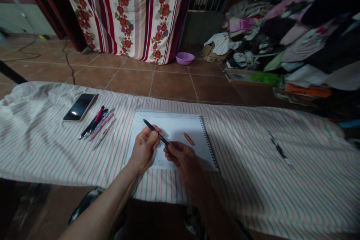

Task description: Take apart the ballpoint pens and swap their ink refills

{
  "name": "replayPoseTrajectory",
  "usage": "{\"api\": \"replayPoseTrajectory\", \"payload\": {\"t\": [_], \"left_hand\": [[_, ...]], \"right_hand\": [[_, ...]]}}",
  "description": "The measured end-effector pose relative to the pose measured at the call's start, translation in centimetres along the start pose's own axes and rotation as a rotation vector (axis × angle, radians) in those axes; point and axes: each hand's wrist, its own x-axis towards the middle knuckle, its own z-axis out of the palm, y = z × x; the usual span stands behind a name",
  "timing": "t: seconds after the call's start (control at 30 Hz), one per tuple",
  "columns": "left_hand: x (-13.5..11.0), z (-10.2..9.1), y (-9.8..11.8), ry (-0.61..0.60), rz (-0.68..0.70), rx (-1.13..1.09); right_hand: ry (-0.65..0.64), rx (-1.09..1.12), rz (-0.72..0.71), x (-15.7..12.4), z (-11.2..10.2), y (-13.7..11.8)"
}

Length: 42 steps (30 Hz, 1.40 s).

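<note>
Over an open spiral notebook (177, 120), both hands are closed on one dark pen (151, 125). My left hand (144, 146) grips its middle between thumb and fingers. At the pen's lower right end, my right hand (181, 155) pinches with thumb and fingertips; just what it touches there is partly hidden. The pen slants, its upper left end sticking out past my left hand. On the page, right of the pen, lies a small orange-red piece (188, 138), perhaps a pen cap. Faint print or writing shows on the paper.
A striped cloth (239, 150) covers the surface. To the left lie a phone (80, 107) and a bundle of several pens (98, 123). Far right is another pen (279, 150). Beyond, on the tiled floor, are a purple basin (185, 58) and heaped clothes (281, 33).
</note>
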Motion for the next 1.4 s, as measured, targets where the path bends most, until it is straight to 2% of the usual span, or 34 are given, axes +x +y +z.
{"api": "replayPoseTrajectory", "payload": {"t": [0.13,0.27,0.4,0.5,0.7,0.83,0.9,1.03,1.1,1.17,1.3,1.4], "left_hand": [[-0.4,0.1,0.3,-0.024,-0.029,-0.018],[-0.6,0.1,0.7,-0.023,-0.078,-0.054],[-0.7,0.0,0.9,-0.041,-0.109,-0.087],[-0.6,0.0,1.0,-0.042,-0.139,-0.116],[-0.5,0.2,0.7,-0.024,-0.121,-0.111],[-0.6,0.1,0.4,0.001,-0.198,-0.215],[-0.6,0.0,0.2,0.020,-0.233,-0.264],[-0.5,-0.3,-0.2,0.049,-0.233,-0.315],[-0.5,-0.3,-0.1,0.040,-0.227,-0.319],[-0.5,-0.2,0.2,0.029,-0.218,-0.294],[-0.7,-0.1,0.8,0.013,-0.194,-0.190],[-0.8,0.0,0.8,-0.003,-0.162,-0.105]], "right_hand": [[-0.124,0.266,0.166,-0.7,0.0,-0.1],[-0.217,0.393,0.252,-1.2,0.4,-0.1],[-0.255,0.490,0.309,-1.5,0.8,-0.1],[-0.243,0.506,0.299,-1.3,0.8,0.2],[-0.156,0.357,0.128,-0.5,0.0,0.8],[-0.170,0.277,0.049,-0.7,0.2,0.4],[-0.131,0.162,-0.074,-0.9,0.4,0.0],[-0.035,-0.281,-0.490,-1.0,0.2,-0.5],[-0.021,-0.392,-0.583,-1.0,0.1,-0.6],[-0.004,-0.297,-0.482,-1.1,0.2,-0.6],[-0.024,0.140,-0.064,-1.5,1.0,-0.4],[-0.022,0.310,0.103,-1.6,1.1,-0.4]]}}
